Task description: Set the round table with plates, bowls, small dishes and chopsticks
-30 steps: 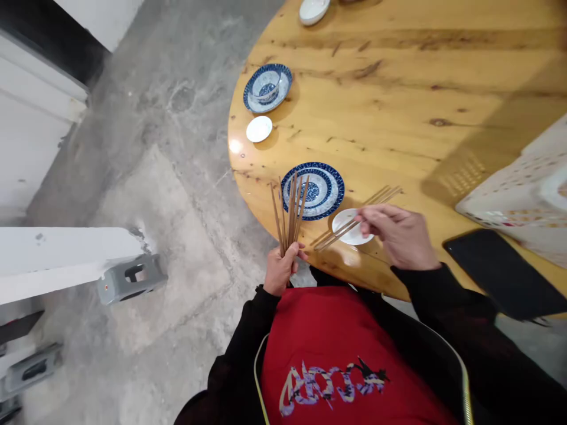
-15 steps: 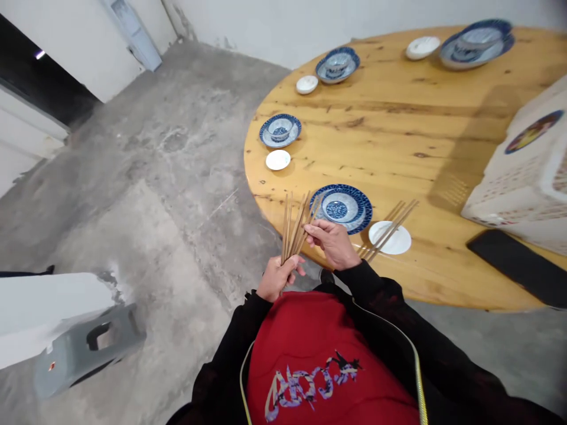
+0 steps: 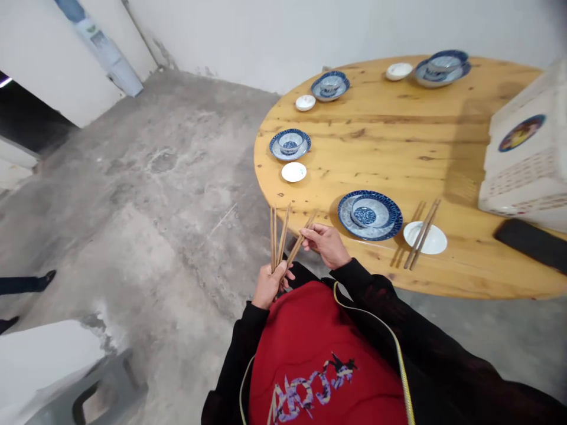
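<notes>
A fanned bunch of wooden chopsticks (image 3: 280,239) stands upright in my left hand (image 3: 269,285), whose fingers are closed round the lower ends. My right hand (image 3: 326,244) pinches chopsticks (image 3: 303,237) at the right side of the fan; their lower ends still reach into my left hand. To the right of my right hand, a blue-patterned plate (image 3: 394,229) with a bowl (image 3: 371,211) on it sits near the table edge. Beyond it, a pair of chopsticks (image 3: 424,234) lies across a small white dish (image 3: 436,241).
Around the round wooden table (image 3: 381,141) are more plates with bowls (image 3: 290,144) and white dishes (image 3: 293,172). A white plastic basket (image 3: 527,153) and a black phone (image 3: 531,242) are at the right. A grey stool (image 3: 106,389) stands lower left; a person's leg (image 3: 22,284) shows behind it.
The view has shifted, so the table sits further right. My right hand has separated some chopsticks from the rest of the fan. A person's legs have come into view at the left.
</notes>
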Available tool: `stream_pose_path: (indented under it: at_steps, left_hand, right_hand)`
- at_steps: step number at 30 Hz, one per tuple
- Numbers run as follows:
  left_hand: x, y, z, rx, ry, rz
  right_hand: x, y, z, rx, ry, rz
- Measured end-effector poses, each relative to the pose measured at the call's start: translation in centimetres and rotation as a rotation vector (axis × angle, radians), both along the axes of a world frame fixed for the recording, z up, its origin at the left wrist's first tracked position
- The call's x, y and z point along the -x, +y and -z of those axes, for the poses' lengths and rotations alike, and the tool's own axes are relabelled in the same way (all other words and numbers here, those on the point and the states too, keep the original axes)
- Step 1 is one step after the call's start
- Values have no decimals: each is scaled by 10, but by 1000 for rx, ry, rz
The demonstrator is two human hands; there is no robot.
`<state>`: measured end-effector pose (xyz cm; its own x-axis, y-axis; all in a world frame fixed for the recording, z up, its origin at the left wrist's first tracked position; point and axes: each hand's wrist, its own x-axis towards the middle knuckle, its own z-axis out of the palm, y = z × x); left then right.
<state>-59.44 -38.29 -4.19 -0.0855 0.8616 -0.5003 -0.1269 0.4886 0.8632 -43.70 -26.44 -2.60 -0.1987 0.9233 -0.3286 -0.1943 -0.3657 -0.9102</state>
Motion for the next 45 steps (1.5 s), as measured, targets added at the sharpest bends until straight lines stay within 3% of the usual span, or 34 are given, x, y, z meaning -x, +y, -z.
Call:
stream_pose_path:
  at_steps: [6,15,19,32,45]
  left_hand:
    - [43,41,7,38,95,21]
    - [93,171,7,44,134,-54]
    - [101,211,12,32,182,-53]
    - [105,275,12,71,101,92]
    - [132,310,17,146,89,227]
  right_hand:
    - [-4,59,19,-26,-18,228]
    - [38,145,49,96,107,498]
    - [49,169,53,105,109,583]
    - [52,198,48,119,121,745]
    - [62,217,53,127,134,826]
